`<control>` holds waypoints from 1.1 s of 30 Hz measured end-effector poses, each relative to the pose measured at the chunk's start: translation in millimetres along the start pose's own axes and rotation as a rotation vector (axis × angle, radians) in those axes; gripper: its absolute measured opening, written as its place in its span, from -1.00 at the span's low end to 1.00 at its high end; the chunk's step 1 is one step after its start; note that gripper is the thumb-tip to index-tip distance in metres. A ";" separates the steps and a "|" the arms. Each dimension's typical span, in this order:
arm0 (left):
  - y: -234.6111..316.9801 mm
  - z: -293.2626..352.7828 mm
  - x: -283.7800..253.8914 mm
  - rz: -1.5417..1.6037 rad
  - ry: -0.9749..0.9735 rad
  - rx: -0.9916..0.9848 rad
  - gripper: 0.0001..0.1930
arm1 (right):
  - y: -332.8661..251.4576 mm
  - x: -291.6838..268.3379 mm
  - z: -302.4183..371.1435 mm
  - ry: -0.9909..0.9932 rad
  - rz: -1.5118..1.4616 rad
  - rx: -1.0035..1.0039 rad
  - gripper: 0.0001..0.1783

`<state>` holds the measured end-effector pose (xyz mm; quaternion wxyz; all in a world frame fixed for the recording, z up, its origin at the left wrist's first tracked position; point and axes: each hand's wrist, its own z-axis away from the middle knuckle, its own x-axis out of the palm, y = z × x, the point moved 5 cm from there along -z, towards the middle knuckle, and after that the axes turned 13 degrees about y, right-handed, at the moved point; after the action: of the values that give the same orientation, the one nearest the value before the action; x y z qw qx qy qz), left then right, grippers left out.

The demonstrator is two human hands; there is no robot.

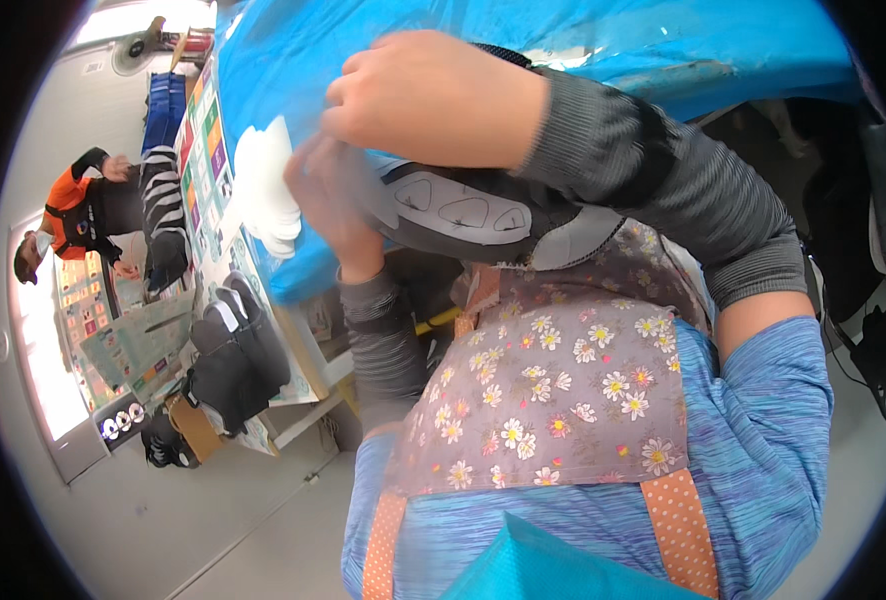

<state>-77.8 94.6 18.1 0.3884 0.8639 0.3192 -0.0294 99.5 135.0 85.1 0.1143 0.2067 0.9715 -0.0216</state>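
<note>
A dark shoe part [548, 240] rests close to my apron, below my raised right forearm. On it sits a white panel [465, 212] with drawn oval outlines. Above its left end, my right hand [428, 100] is bent with its fingers curled together; what they pinch is hidden. My left hand [331, 195] meets it from below, and its fingers are smeared by motion. Beside the left fingers is a blurred pale grey piece [371, 195], whose kind I cannot tell. White sole-shaped sheets [268, 190] lie stacked left of my hands.
Blue sheeting [643, 40] covers the worktable ahead. Black shoe parts [238, 340] are piled at the table's left side, near a brown cardboard box [195, 430]. Farther left, a person in orange and black [78, 205] is at another table. A fan [138, 50] stands at the back left.
</note>
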 end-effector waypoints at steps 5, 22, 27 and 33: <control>18.5 -27.2 -14.7 -0.123 0.112 -0.068 -0.72 | 36.9 24.5 -2.6 -0.410 0.152 0.162 -0.93; 14.5 -16.7 23.0 -0.569 0.151 0.266 -0.78 | 41.8 32.6 5.2 -0.140 0.078 0.365 -0.87; 2.0 -17.9 19.8 -0.511 0.123 0.168 -0.82 | 46.0 39.0 8.8 -0.208 0.180 0.375 -0.93; 9.0 -16.1 22.9 -0.434 0.193 0.217 -0.84 | 50.6 42.3 14.3 -0.229 0.265 0.374 -0.93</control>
<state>-57.7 113.4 28.4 0.2459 0.8107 0.5275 -0.0633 85.5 196.8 61.6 0.1851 0.3460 0.8958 -0.2089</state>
